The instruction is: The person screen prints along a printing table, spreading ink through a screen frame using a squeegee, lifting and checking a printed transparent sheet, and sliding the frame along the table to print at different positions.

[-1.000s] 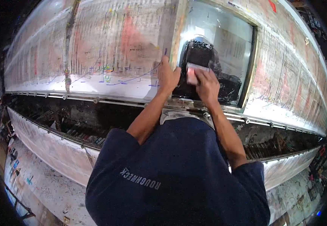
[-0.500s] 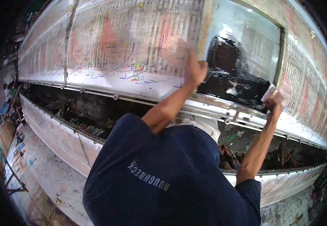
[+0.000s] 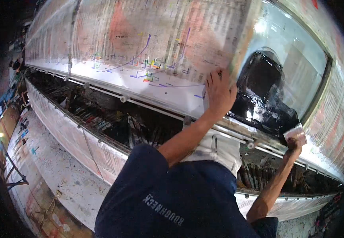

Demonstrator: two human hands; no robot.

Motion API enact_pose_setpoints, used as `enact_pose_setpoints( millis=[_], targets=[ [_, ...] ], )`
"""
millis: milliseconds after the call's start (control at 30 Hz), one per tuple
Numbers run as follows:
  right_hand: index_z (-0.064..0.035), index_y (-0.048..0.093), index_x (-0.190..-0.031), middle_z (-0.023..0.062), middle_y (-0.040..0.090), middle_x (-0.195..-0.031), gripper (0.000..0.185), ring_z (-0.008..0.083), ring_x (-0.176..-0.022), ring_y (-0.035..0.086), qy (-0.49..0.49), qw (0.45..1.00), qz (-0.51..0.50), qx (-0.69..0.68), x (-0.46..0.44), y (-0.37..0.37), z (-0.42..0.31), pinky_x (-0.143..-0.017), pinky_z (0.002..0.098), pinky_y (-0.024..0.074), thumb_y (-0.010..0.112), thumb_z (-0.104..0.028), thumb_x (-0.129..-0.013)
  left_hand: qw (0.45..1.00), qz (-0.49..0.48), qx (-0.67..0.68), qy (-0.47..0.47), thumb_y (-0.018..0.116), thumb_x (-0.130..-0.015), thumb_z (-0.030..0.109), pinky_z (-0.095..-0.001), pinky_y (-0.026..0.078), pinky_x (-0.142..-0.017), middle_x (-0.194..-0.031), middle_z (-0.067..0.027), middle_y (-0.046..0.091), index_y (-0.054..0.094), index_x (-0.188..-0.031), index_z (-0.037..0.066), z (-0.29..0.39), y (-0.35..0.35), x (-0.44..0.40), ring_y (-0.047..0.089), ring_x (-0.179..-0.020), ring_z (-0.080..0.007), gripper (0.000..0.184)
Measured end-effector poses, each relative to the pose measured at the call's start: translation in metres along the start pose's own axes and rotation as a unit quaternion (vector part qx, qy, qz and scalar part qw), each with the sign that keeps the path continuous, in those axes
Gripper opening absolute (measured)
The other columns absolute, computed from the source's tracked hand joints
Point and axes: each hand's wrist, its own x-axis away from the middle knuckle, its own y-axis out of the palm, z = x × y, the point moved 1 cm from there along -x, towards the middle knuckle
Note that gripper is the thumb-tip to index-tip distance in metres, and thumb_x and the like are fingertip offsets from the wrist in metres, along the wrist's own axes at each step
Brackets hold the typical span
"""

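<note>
A screen printing frame (image 3: pixel 325 81) lies at the right on the long table, with glossy black ink (image 3: pixel 265 109) pooled over the near part of its mesh. My left hand (image 3: pixel 221 95) has its fingers spread flat at the left side of the frame, the thumb by its edge. At the near right corner, my right hand (image 3: pixel 295 146) is closed on a pale, flat rectangular scraper (image 3: pixel 296 134). The scraper is at the edge of the black ink. Its lower end is hidden in my fingers.
The stained long printing table (image 3: pixel 140 23) carries printed purple, green and yellow marks. A white rail (image 3: pixel 156 109) with round stops runs along its near edge. Dark clutter lies in the gap below, and a second long table (image 3: pixel 77 137) stands behind me.
My view has shifted, so the frame sits farther right. My left hand has opened out and lies flat by the frame's left side. The right hand still holds the scraper at the near right corner.
</note>
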Motion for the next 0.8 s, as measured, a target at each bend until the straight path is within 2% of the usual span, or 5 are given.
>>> enact_pose_setpoints(
  millis=[233,333,433,600,800],
  targets=[
    [0.0028,0.071,-0.109,0.0143,0.073,-0.099,0.035,0.0283,-0.097,0.070,0.027,0.998,-0.049,-0.012,-0.027,-0.077,0.040,-0.092,0.0441,0.0552,0.059,-0.029,-0.101,0.988,0.008,0.153,-0.004,0.082,-0.081,0.017,-0.0477,0.043,-0.100,-0.110,-0.0136,0.069,0.070,-0.080,0.008,-0.073,-0.051,0.003,0.061,-0.111,-0.0348,0.014],
    [-0.0009,0.072,-0.117,0.0132,0.075,-0.115,0.036,0.0289,-0.107,0.071,0.014,1.000,0.004,-0.002,-0.015,-0.060,0.024,-0.097,0.0422,0.0545,0.058,-0.032,-0.103,0.967,0.189,0.042,-0.167,0.074,-0.091,0.004,-0.0373,0.052,-0.089,-0.101,-0.0095,0.071,0.067,-0.086,0.006,-0.143,-0.115,-0.003,0.066,-0.094,-0.0233,0.008],
    [0.0000,0.069,-0.123,0.0147,0.075,-0.119,0.037,0.0299,-0.110,0.071,0.009,0.995,-0.096,-0.039,-0.010,-0.062,0.014,-0.101,0.0436,0.0532,0.058,-0.029,-0.103,0.948,0.253,-0.006,-0.192,0.072,-0.095,0.001,-0.0377,0.051,-0.098,-0.116,-0.0129,0.066,0.063,-0.114,-0.004,-0.186,-0.154,-0.023,0.062,-0.107,-0.0222,0.021],
    [0.0007,0.072,-0.117,0.0151,0.076,-0.114,0.036,0.0297,-0.109,0.071,0.003,0.998,-0.034,-0.059,0.004,-0.036,0.002,-0.104,0.0425,0.0519,0.057,-0.030,-0.104,0.954,0.144,0.105,-0.241,0.076,-0.092,0.005,-0.0426,0.046,-0.105,-0.140,-0.0155,0.050,0.047,-0.141,-0.002,-0.176,-0.138,-0.040,0.049,-0.128,-0.0247,0.057],
    [0.0007,0.072,-0.112,0.0146,0.076,-0.112,0.035,0.0291,-0.111,0.070,0.027,0.996,-0.027,-0.081,-0.004,-0.079,0.015,-0.107,0.0428,0.0487,0.056,-0.030,-0.104,0.928,0.050,0.056,-0.366,0.079,-0.091,0.012,-0.0367,0.047,-0.085,-0.115,-0.0086,0.059,0.055,-0.133,-0.001,-0.161,-0.145,-0.065,0.054,-0.105,-0.0203,0.050]
  ],
)
